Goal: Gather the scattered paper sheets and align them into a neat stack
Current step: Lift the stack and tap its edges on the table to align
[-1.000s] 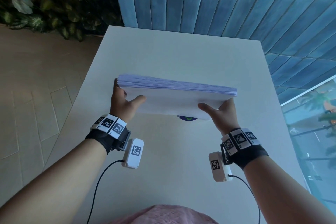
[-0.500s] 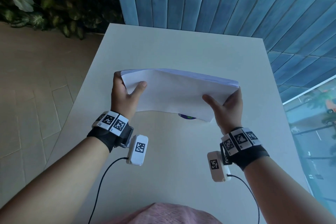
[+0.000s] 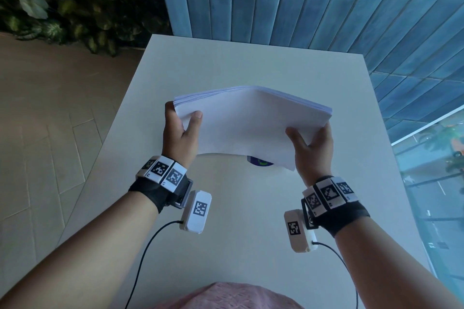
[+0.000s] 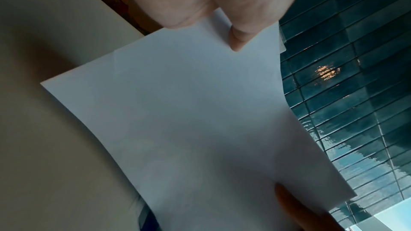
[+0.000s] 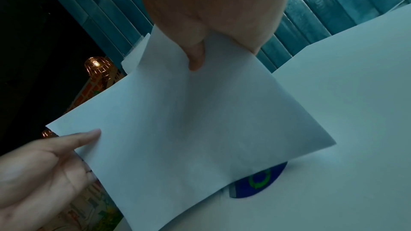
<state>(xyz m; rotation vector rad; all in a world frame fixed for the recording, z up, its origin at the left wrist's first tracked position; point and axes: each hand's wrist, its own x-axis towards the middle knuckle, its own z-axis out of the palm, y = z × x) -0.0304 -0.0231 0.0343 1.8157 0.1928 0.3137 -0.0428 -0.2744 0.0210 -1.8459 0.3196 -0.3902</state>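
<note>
Over on the left of the paper stack (image 3: 251, 128), the left hand (image 3: 179, 134) has hold of the stack's short left edge, thumb laid flat across the near face, the other fingers wrapped behind where the head view barely shows them. The stack itself is up off the white table (image 3: 251, 65), tipped on edge and leaning away, held above the table's middle. And look at that top edge: it humps upward in the centre, so the sheets are bowing between the two grips. That says soft and floppy, light enough, but slick sheet on sheet, likely to fan or slide if the squeeze slackens. Best held just as it is, at the two short ends, so the long bottom edge can be tapped square. Peeking out from under the stack's near edge, a blue round sticker (image 3: 259, 163) on the tabletop. On to the right of the stack: the right hand (image 3: 312, 149) clamps the other short end, thumb on the near face, fingers curled round behind. Beyond the stack, a blue tiled wall (image 3: 351, 2).
</note>
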